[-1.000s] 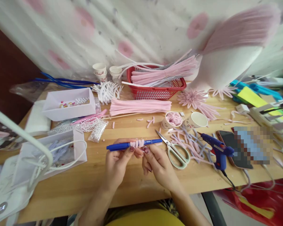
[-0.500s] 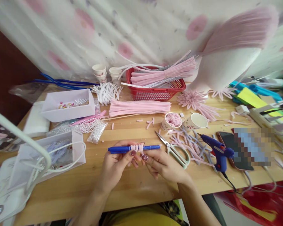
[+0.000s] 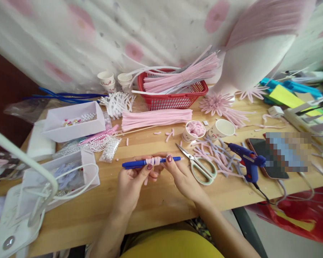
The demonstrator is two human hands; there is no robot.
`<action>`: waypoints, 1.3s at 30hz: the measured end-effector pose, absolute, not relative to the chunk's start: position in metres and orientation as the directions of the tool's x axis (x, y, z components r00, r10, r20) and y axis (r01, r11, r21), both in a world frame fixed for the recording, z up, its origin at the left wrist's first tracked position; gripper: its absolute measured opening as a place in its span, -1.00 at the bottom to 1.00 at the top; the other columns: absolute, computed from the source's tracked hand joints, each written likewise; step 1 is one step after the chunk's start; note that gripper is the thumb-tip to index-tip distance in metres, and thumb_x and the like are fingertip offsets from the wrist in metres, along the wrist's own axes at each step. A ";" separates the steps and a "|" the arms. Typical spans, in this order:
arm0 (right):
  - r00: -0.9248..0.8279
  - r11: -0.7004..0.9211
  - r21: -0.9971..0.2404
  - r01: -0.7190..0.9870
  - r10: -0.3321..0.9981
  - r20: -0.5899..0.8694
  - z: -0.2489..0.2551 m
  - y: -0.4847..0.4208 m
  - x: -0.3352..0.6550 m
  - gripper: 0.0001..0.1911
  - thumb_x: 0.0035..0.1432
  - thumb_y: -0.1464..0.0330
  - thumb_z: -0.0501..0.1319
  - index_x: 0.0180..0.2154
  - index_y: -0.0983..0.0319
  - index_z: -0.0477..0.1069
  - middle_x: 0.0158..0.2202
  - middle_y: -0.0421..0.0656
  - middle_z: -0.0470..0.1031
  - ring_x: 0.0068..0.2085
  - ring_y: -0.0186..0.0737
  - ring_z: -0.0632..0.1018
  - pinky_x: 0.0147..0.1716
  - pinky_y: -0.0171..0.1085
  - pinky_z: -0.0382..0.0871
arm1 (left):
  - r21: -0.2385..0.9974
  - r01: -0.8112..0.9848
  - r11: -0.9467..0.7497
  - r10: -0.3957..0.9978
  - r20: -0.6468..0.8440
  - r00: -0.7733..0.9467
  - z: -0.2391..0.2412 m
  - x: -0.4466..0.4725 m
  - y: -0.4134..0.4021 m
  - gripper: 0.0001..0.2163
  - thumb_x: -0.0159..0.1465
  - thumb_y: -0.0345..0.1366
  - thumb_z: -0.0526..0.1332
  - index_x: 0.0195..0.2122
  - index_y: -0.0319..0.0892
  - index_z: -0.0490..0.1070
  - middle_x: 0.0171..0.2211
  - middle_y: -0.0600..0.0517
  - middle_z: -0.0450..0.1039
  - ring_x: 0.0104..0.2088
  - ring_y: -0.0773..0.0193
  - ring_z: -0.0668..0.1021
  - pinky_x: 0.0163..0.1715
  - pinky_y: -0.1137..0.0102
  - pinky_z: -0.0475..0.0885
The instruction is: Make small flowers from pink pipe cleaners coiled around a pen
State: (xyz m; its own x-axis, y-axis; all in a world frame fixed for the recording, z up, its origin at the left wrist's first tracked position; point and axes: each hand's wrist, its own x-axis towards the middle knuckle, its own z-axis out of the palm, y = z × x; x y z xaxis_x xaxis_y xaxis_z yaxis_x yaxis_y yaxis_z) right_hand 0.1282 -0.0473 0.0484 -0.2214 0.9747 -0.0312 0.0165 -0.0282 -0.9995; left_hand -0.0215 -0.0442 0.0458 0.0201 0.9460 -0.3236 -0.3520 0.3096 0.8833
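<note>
A blue pen (image 3: 133,164) lies level across both hands above the table's front part. Round its middle is wound a pale pink pipe cleaner (image 3: 153,161), with a short end hanging below. My left hand (image 3: 130,188) is closed on the pen, its thumb pressing the coils. My right hand (image 3: 179,177) is closed on the pen's right part, thumb on top, the other fingers partly hidden. To the right of it lie scissors (image 3: 201,170) with pale green handles. A paper cup (image 3: 193,138) beyond holds pink coiled rings.
Loose pipe cleaner pieces, a blue glue gun (image 3: 246,160) and a phone (image 3: 267,157) are on the right. Behind stand a red basket (image 3: 172,102), a pink bundle (image 3: 157,119) and a paper cup (image 3: 221,129). White boxes (image 3: 75,127) and a lamp (image 3: 24,154) occupy the left.
My right thumb has moved from beside the hanging end up onto the pen, right of the coils. The pen is tilted slightly more. The whole view has shifted a little.
</note>
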 end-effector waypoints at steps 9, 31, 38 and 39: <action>-0.054 -0.166 -0.963 -0.214 0.986 -0.158 0.025 -0.064 0.117 -0.59 0.30 0.00 0.07 -0.39 0.18 0.18 -0.55 -0.35 0.06 -0.57 -0.39 0.07 -0.60 -0.37 -0.02 | 0.871 -0.260 0.416 0.909 -0.389 0.152 0.049 -0.025 -0.045 -0.64 -0.04 -0.17 0.50 -0.29 -0.23 0.50 -0.55 0.09 0.55 -0.59 0.33 0.59 -0.59 0.51 0.54; -0.064 -0.145 -0.954 -0.262 0.989 -0.133 0.027 -0.072 0.114 -0.55 0.33 0.05 0.05 -0.49 0.22 0.24 -0.55 -0.28 0.21 -0.52 -0.37 0.26 -0.50 -0.34 0.18 | 0.949 0.271 0.161 0.950 -0.223 0.218 0.055 -0.041 -0.046 -0.97 0.12 -0.31 0.32 -0.42 -0.12 0.53 -0.48 0.15 0.56 -0.45 0.34 0.56 -0.40 0.52 0.45; -0.154 0.020 -0.983 -0.183 0.987 0.048 0.028 -0.067 0.108 -0.81 0.32 0.21 0.14 -0.19 0.18 0.41 -0.22 -0.14 0.47 -0.17 -0.19 0.48 -0.12 -0.23 0.36 | 0.896 0.438 0.069 0.966 -0.169 0.193 0.053 -0.046 -0.046 -0.91 0.14 -0.27 0.28 -0.47 -0.14 0.51 -0.55 0.14 0.53 -0.50 0.31 0.51 -0.46 0.49 0.35; -0.151 0.029 -0.984 -0.176 0.987 0.056 0.026 -0.066 0.107 -0.83 0.29 0.22 0.19 -0.19 0.18 0.41 -0.21 -0.13 0.47 -0.15 -0.18 0.49 -0.10 -0.22 0.36 | 0.891 0.452 0.047 0.964 -0.158 0.212 0.052 -0.046 -0.046 -0.91 0.15 -0.29 0.27 -0.46 -0.14 0.51 -0.55 0.15 0.52 -0.50 0.32 0.50 -0.46 0.49 0.34</action>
